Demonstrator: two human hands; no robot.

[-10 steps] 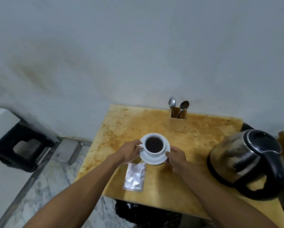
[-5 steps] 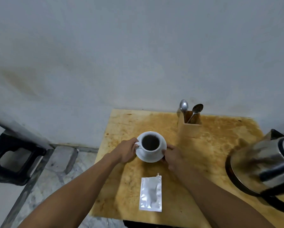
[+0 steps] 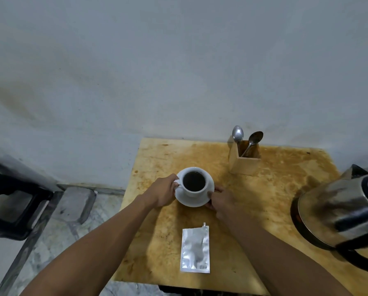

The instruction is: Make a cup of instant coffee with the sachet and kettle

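Cup (image 3: 194, 182): white, full of dark coffee, on saucer (image 3: 194, 200) mid-counter (image 3: 264, 210)
Left hand (image 3: 162, 195): grip closed on cup handle
Right hand (image 3: 221, 200): fingers pinching saucer rim
Sachet (image 3: 194, 249): silver, flat, near front edge
Kettle (image 3: 341, 212): steel, far right
Spoons (image 3: 246, 139): upright in wooden holder (image 3: 244, 163)

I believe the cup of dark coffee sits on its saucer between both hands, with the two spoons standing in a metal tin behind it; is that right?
Nearly. The head view shows the cup on its saucer between the left hand and right hand, but the two spoons stand in a wooden box, not a metal tin.
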